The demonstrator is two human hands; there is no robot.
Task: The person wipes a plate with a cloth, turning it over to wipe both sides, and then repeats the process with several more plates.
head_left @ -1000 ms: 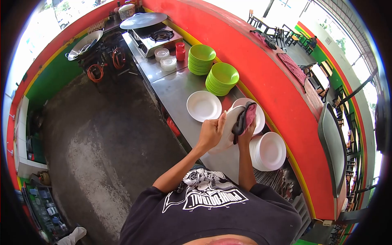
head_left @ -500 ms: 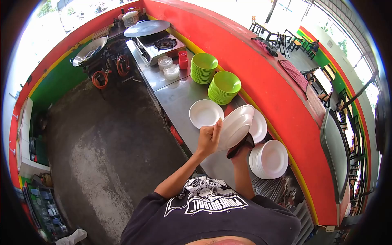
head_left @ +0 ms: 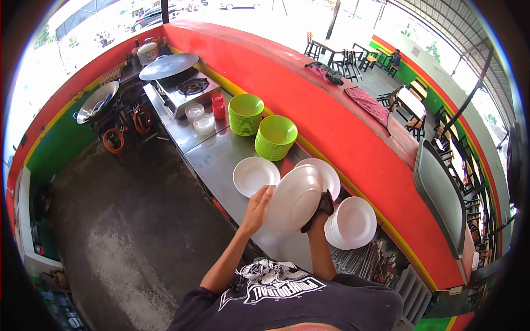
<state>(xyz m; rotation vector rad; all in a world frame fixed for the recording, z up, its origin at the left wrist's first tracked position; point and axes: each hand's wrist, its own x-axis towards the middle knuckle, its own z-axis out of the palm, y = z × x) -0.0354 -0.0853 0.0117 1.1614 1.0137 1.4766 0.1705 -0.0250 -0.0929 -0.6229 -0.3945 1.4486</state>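
Nearest the body, the right hand (head_left: 317, 225) comes up bunched around a dark cloth (head_left: 326, 203), its fingers mostly hidden, and that cloth sits right against the lower right edge of the white plate (head_left: 295, 201)! Across from it, the left hand (head_left: 258, 208) has its grip clamped on the plate's left edge, fingers pointing up along the rim. So the plate is right there between the two hands, tilted steeply up on edge, held above the steel bench (head_left: 218, 154).

Just beside the right hand, there's a stack of white dishes (head_left: 353, 223), with a heap of metal utensils (head_left: 361, 262) next to it on the near side. Beyond the left hand, a loose white dish (head_left: 255, 175) lies face up, and another pale dish (head_left: 329, 177) peeks out behind the held plate.

Further along, two stacks of green bowls (head_left: 276, 135), then clear tubs (head_left: 204, 124) beside red containers (head_left: 218, 107). At the far end, a gas stove (head_left: 190, 91) with a broad metal lid (head_left: 168, 66) over its back!
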